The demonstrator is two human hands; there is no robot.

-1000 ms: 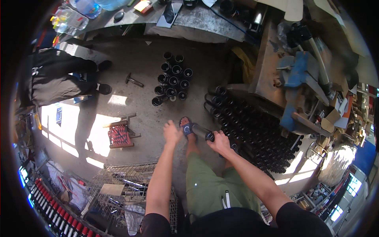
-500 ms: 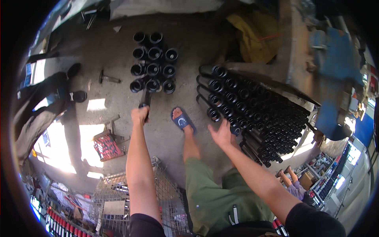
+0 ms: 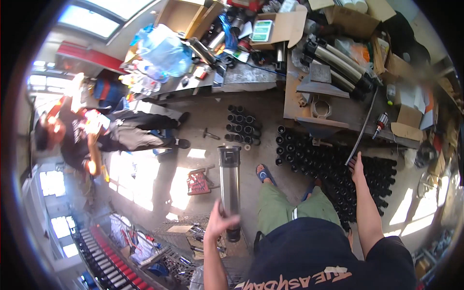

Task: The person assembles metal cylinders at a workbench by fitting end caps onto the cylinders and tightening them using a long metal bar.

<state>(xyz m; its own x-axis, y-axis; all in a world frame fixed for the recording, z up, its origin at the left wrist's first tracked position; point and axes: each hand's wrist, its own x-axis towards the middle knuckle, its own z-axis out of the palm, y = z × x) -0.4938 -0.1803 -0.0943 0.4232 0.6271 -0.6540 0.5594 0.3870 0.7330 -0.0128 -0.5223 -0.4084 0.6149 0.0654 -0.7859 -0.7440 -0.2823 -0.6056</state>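
Note:
My left hand [image 3: 221, 221], slightly blurred, is closed round the lower part of a shiny metal tube [image 3: 229, 186] with black end pieces. The tube stands roughly lengthwise in view, left of my legs. Far from it on the right, my right hand [image 3: 356, 168] has its fingers apart beside the lower end of a thin grey rod [image 3: 365, 125]. I cannot tell whether the fingers touch that rod. Below this hand, a large group of black tube-like parts [image 3: 333, 154] covers the floor. Ahead, a smaller group of black round-ended parts [image 3: 240, 126] stands in rows.
A cluttered workbench [image 3: 251, 76] runs along the far side, with more metal tubes [image 3: 338, 60] on its right part. On the left stands another person [image 3: 82, 130]. A hammer [image 3: 210, 134], a small red-seated stool [image 3: 199, 181] and a wire cart [image 3: 181, 237] are nearby.
The view has swung upward, bringing the bench and the other person into sight. My left hand, earlier gripping a dark part by the small group, now has the metal tube closer. My right hand has moved outward.

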